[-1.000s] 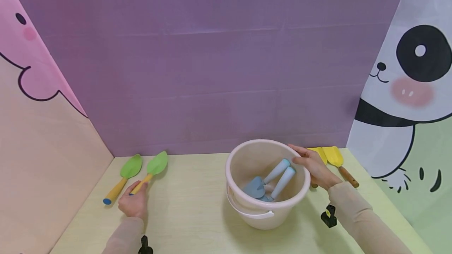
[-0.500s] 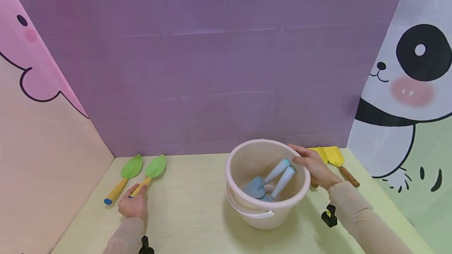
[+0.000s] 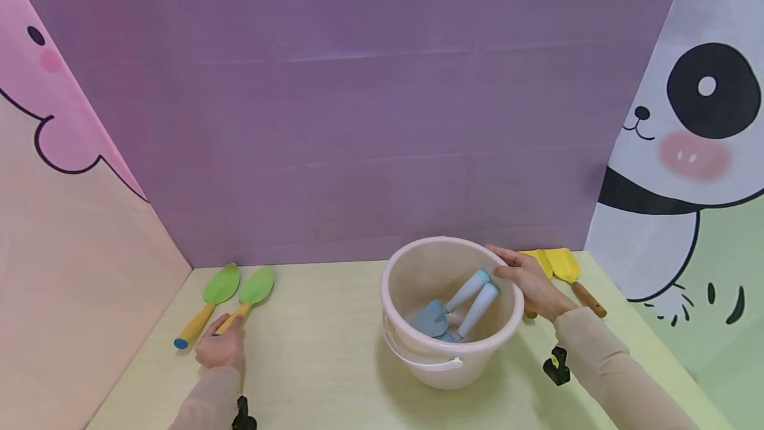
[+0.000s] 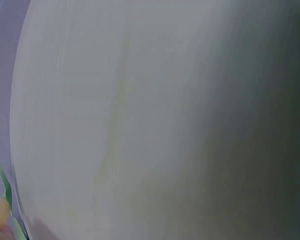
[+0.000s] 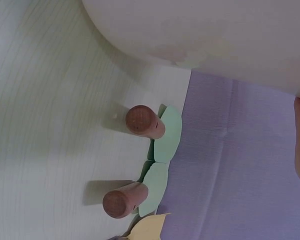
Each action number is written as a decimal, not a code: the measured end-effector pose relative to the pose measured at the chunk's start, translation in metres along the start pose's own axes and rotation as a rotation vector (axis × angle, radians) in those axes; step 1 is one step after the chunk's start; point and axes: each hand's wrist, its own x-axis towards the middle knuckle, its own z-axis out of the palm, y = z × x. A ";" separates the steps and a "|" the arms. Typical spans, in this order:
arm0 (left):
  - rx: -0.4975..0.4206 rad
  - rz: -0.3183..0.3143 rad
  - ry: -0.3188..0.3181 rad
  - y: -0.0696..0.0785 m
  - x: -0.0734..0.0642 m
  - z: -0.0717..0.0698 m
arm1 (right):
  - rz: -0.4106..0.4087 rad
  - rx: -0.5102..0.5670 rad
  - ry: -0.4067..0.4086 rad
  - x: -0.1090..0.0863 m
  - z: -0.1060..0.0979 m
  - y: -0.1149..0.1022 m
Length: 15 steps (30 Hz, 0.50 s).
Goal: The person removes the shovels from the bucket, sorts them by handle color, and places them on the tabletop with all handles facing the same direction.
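Note:
My left hand (image 3: pixel 221 345) grips the yellow handle of a green leaf-shaped trowel (image 3: pixel 256 285), low over the table at the left. Just left of it lies a matching trowel (image 3: pixel 221 284), its yellow handle ending in a blue cap. A pale pink bucket (image 3: pixel 396 340) stands right of centre with its bail hanging down the front. Inside lean blue hand tools with pale handles, one a small blue trowel (image 3: pixel 431 318). My right hand (image 3: pixel 533 282) holds the bucket's right rim, thumb inside. In the left wrist view, only a bit of green blade (image 4: pixel 6 187) shows at the corner.
Two yellow shovels lie behind my right hand, one a yellow shovel (image 3: pixel 563 265) with a brown handle. In the right wrist view, wooden handles (image 5: pixel 141 120) stick out near the bucket. A purple backdrop (image 3: pixel 334 151) borders the table's back edge; printed panels flank both sides.
My left hand has shifted slightly down and left, bringing its trowel lower and closer to the matching one. My right hand and the bucket stay in place.

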 end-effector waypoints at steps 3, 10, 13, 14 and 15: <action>0.001 -0.010 -0.005 -0.001 0.001 0.000 | 0.001 -0.001 -0.006 -0.001 0.000 0.001; 0.011 -0.051 0.000 0.000 0.002 -0.004 | -0.011 -0.019 -0.018 -0.001 -0.001 0.000; 0.014 -0.068 -0.009 0.000 0.003 -0.005 | -0.009 -0.021 -0.020 -0.001 -0.001 -0.001; 0.014 -0.069 -0.017 0.000 0.003 -0.005 | -0.008 -0.021 -0.018 -0.001 -0.001 -0.001; 0.009 -0.064 -0.026 0.000 0.004 -0.006 | -0.007 -0.022 -0.018 -0.001 -0.002 -0.001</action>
